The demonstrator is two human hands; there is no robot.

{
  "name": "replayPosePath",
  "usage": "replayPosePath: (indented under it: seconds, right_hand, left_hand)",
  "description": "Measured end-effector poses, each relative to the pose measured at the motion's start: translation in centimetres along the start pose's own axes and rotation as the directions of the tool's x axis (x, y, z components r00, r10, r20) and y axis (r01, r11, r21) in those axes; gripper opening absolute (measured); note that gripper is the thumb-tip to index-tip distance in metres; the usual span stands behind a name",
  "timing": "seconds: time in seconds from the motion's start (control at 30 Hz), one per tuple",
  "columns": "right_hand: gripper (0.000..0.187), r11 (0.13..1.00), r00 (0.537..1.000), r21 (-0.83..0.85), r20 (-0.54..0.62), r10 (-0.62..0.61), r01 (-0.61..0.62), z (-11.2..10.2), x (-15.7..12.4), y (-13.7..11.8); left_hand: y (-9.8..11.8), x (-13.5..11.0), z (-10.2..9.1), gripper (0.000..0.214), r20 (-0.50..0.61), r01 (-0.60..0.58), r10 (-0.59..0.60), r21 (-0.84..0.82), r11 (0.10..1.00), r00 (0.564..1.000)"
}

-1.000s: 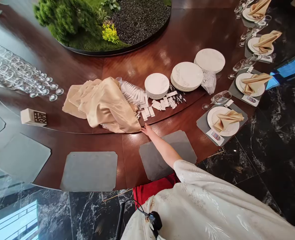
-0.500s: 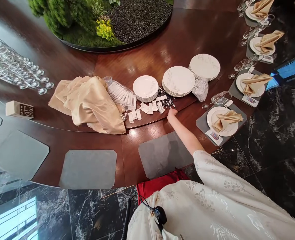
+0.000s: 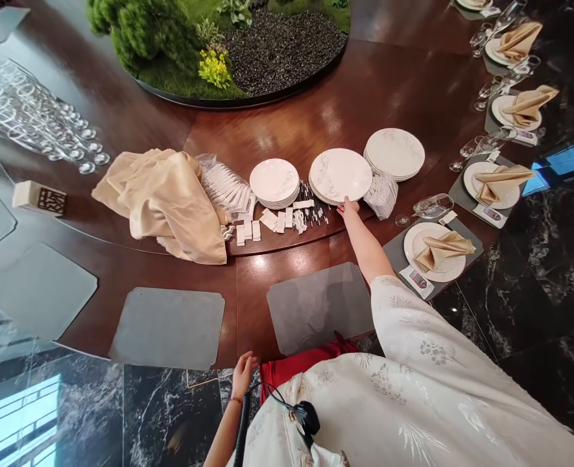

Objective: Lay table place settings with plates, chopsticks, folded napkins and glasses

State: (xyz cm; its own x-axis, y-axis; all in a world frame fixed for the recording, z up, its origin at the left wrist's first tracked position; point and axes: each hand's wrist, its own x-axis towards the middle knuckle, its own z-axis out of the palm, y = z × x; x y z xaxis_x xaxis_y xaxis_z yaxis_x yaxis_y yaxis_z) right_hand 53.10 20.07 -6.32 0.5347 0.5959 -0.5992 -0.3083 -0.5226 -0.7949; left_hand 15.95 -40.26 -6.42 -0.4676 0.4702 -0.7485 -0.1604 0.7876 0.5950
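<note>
My right hand [image 3: 348, 206] reaches to the front edge of the middle stack of large white plates. It grips the top plate [image 3: 341, 174] with the thumb over the rim; the other fingers are mostly hidden beneath. Just left of that hand lie dark chopsticks [image 3: 318, 206] and small white pieces [image 3: 281, 222]. A clear bag of white items [image 3: 382, 194] is to its right. Low in the view, my left hand [image 3: 244, 374] hangs by the table edge, near red cloth [image 3: 287, 368]. Its fingers are loosely bent and hold nothing that I can see.
Grey placemats [image 3: 168, 326] line the near edge, one [image 3: 318, 305] directly before me. A smaller plate stack [image 3: 274, 181], gold napkins [image 3: 170, 201] and a rear plate stack [image 3: 396, 152] share the turntable. Wine glasses [image 3: 38, 123] crowd the left; set places [image 3: 435, 251] line the right.
My right hand has moved up and right from the chopsticks to the plate rim. My left hand has come into view. Items on the turntable sit slightly farther left relative to the placemats.
</note>
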Motion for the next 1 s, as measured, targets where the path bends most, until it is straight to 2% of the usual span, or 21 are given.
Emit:
replayPosePath:
  seconds: [0.13, 0.2, 0.3, 0.4, 0.47, 0.53, 0.6, 0.67, 0.73, 0.8, 0.9, 1.0]
  right_hand:
    - [0.027, 0.974, 0.999, 0.221, 0.009, 0.046, -0.047, 0.1, -2.9, 1.1]
    - [0.033, 0.949, 0.998, 0.312, 0.046, 0.04, -0.052, -0.5, -4.4, 1.5]
    - [0.034, 0.946, 0.991, 0.321, 0.132, 0.008, -0.05, -2.8, -6.2, 2.6]
    - [0.028, 0.957, 0.974, 0.284, 0.228, -0.012, -0.055, -7.5, -8.0, 4.6]
    - [0.025, 0.972, 0.952, 0.227, 0.305, -0.007, -0.065, -11.9, -9.5, 6.4]
    - [0.023, 0.989, 0.922, 0.123, 0.387, 0.024, -0.077, -16.6, -11.2, 8.2]
    - [0.021, 0.994, 0.894, 0.0, 0.438, 0.095, -0.106, -21.0, -12.7, 10.1]
    - [0.017, 0.984, 0.878, -0.113, 0.445, 0.175, -0.139, -24.2, -13.8, 12.1]
    - [0.016, 0.965, 0.866, -0.219, 0.443, 0.233, -0.147, -26.1, -14.2, 14.3]
    - [0.019, 0.944, 0.854, -0.311, 0.455, 0.253, -0.114, -26.8, -14.1, 16.5]
    - [0.017, 0.913, 0.849, -0.409, 0.486, 0.208, 0.01, -26.6, -13.5, 19.2]
    - [0.012, 0.844, 0.865, -0.495, 0.495, 0.081, 0.204, -25.9, -13.0, 20.8]
  left_hand:
    - [0.1, -0.2, 5.4, 0.072, 0.106, -0.035, 0.054, -0.169, 0.985, 0.993]
    - [0.6, -0.8, 6.7, 0.067, 0.114, -0.09, 0.111, -0.176, 0.98, 0.987]
    - [2.5, -1.0, 7.1, 0.05, 0.104, -0.19, 0.203, -0.12, 0.974, 0.974]
    - [5.9, 0.4, 7.9, 0.031, 0.087, -0.224, 0.228, -0.054, 0.973, 0.97]
    - [8.5, 2.0, 9.5, 0.027, 0.1, -0.27, 0.274, -0.046, 0.962, 0.957]
    - [10.9, 3.6, 12.0, 0.03, 0.144, -0.277, 0.284, -0.067, 0.959, 0.948]
    - [12.6, 5.1, 14.7, 0.038, 0.238, -0.228, 0.263, -0.163, 0.96, 0.935]
    - [13.2, 6.2, 17.2, 0.046, 0.333, -0.119, 0.209, -0.271, 0.955, 0.919]
    - [12.4, 6.8, 19.1, 0.047, 0.396, -0.024, 0.154, -0.314, 0.949, 0.905]
    - [10.3, 6.8, 20.2, 0.038, 0.395, 0.031, 0.083, -0.273, 0.962, 0.915]
    - [6.1, 5.6, 21.0, 0.023, 0.286, 0.074, -0.026, -0.159, 0.985, 0.958]
    - [3.2, 4.4, 21.4, 0.011, 0.105, -0.004, 0.006, -0.024, 1.0, 0.994]
